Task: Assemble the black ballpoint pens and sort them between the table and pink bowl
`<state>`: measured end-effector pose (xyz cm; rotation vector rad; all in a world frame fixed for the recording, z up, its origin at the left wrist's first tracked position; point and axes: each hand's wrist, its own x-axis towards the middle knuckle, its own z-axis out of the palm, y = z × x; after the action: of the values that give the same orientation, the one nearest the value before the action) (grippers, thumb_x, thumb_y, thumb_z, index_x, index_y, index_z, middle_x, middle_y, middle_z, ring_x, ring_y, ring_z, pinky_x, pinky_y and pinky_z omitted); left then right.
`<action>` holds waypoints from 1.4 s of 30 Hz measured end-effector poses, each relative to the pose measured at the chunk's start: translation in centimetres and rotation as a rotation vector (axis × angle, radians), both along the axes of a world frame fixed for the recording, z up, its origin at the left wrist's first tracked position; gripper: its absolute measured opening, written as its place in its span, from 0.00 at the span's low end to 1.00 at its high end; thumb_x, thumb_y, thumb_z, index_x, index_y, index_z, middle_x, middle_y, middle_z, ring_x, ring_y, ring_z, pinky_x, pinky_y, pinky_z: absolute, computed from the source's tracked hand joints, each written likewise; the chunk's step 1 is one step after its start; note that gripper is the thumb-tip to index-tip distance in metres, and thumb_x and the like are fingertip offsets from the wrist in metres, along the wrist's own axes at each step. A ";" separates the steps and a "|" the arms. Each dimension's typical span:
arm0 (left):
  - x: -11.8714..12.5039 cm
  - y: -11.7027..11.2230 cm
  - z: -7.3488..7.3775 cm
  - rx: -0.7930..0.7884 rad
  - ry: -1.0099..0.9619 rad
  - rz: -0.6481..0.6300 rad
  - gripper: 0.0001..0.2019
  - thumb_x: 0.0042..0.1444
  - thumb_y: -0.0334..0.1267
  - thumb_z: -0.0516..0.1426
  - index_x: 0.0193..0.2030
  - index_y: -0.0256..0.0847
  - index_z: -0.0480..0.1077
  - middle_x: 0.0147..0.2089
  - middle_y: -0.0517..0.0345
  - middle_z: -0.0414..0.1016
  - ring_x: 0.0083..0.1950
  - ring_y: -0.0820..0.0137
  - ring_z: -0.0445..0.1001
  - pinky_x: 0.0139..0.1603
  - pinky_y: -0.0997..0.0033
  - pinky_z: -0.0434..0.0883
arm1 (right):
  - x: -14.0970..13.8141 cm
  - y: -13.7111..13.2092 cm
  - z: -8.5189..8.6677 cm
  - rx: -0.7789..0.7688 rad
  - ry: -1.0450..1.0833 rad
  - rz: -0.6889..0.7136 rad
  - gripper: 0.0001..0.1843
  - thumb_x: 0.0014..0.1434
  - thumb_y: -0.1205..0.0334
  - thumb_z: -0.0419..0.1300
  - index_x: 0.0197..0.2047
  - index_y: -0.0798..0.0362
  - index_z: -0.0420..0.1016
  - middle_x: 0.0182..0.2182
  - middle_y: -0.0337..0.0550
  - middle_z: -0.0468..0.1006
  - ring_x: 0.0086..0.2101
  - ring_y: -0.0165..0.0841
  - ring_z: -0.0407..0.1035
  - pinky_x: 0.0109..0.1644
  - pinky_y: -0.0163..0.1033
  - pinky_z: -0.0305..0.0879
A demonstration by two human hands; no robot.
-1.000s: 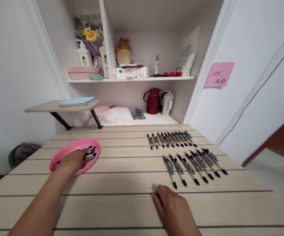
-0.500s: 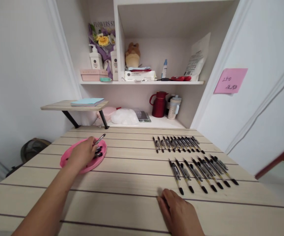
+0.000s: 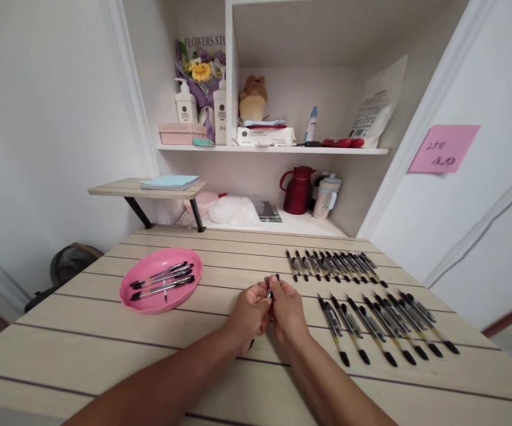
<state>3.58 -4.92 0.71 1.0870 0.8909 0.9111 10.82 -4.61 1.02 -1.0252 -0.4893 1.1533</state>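
Both hands meet over the middle of the table, closed around one black-capped pen [image 3: 270, 292]. My left hand [image 3: 248, 313] grips its body, and a dark pen end pokes out below that hand. With its fingers pinched near the upper end, my right hand [image 3: 288, 305] holds the same pen; most of it is hidden by the fingers. To the left, a pink dish [image 3: 127, 299] contains several clear pens with black caps [image 3: 162, 286]. On the right lie two rows of pens, a far row [image 3: 333, 267] and a near row [image 3: 382, 325], each pen with its cap beside it.
A small raised wooden shelf [image 3: 118, 188] with blue paper [image 3: 169, 182] stands at the table's back left. Behind the table, a white cabinet holds a red jug [image 3: 298, 190], a pale cup [image 3: 326, 198] and a white plastic bag [image 3: 233, 211].
My left hand has come from the pink dish to the middle with a pen. My right hand has moved up and left to meet it. The view has shifted slightly.
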 end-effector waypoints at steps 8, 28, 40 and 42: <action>-0.5 -0.1 -0.3 -0.035 0.025 -0.124 0.15 0.47 0.36 0.52 0.43 0.37 0.66 0.19 0.69 0.59 0.11 0.85 0.49 0.10 0.82 0.44 | 0.8 0.4 -1.1 -0.056 0.019 0.017 0.20 0.43 0.48 0.63 0.30 0.56 0.67 0.22 0.39 0.74 0.16 0.23 0.61 0.16 0.28 0.52; -1.5 0.1 -0.7 -0.156 -0.023 -0.185 0.15 0.49 0.40 0.52 0.43 0.36 0.64 0.25 0.60 0.69 0.13 0.84 0.53 0.12 0.81 0.46 | 10.6 0.5 3.8 -0.073 -0.382 0.022 0.22 0.36 0.54 0.67 0.36 0.53 0.73 0.22 0.35 0.71 0.20 0.23 0.65 0.23 0.29 0.59; -1.3 0.1 -0.6 -0.151 -0.019 -0.180 0.16 0.47 0.41 0.53 0.42 0.36 0.65 0.24 0.61 0.69 0.12 0.84 0.53 0.12 0.80 0.45 | 14.1 2.8 5.9 -0.132 -0.775 0.239 0.13 0.37 0.62 0.65 0.30 0.55 0.74 0.17 0.35 0.71 0.18 0.23 0.62 0.20 0.28 0.54; -1.3 0.1 -0.7 -0.156 -0.021 -0.184 0.15 0.48 0.40 0.53 0.42 0.36 0.65 0.24 0.61 0.69 0.12 0.84 0.53 0.12 0.80 0.46 | 14.3 3.9 5.7 -0.125 -0.810 0.240 0.13 0.38 0.62 0.65 0.31 0.54 0.74 0.16 0.35 0.71 0.17 0.24 0.62 0.19 0.29 0.55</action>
<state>2.29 -4.82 -0.02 1.0042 0.8159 0.6881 25.16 -0.70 6.72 -1.5705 -1.2147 0.9449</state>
